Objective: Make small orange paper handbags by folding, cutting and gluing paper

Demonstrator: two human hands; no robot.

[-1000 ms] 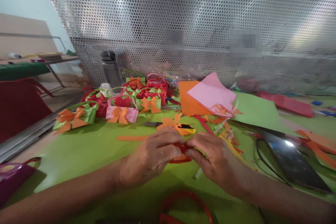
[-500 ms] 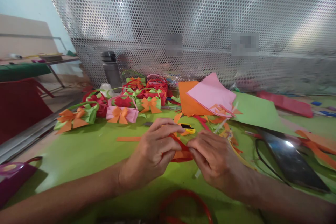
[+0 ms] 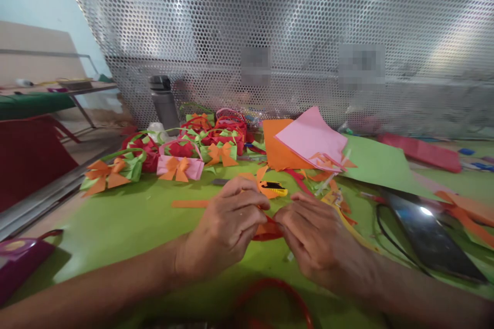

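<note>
Between my hands is a folded piece of red-orange paper (image 3: 269, 230), partly hidden by my fingers. My left hand (image 3: 231, 218) is closed, its fingers pinching the paper's left side. On the right edge of the same piece, my right hand (image 3: 314, 231) is closed with thumb and fingertips together. Just beyond the hands lie a yellow and black utility knife (image 3: 276, 188) and an orange paper bow (image 3: 263, 175). An orange paper strip (image 3: 189, 204) runs out from behind my left hand. Nearest me, a red loop (image 3: 285, 288) shows blurred at the bottom edge.
Several small paper bags with bows (image 3: 179, 167) stand at the back left, before a grey bottle (image 3: 164, 105). Pink paper (image 3: 312, 136) and green paper (image 3: 378, 162) sheets lie at the back right. A phone (image 3: 432, 236) with a cable is at right, a purple device (image 3: 23, 262) at left.
My left fingers have curled in closer over the red-orange paper, so less of it shows. Both hands stay in nearly the same place.
</note>
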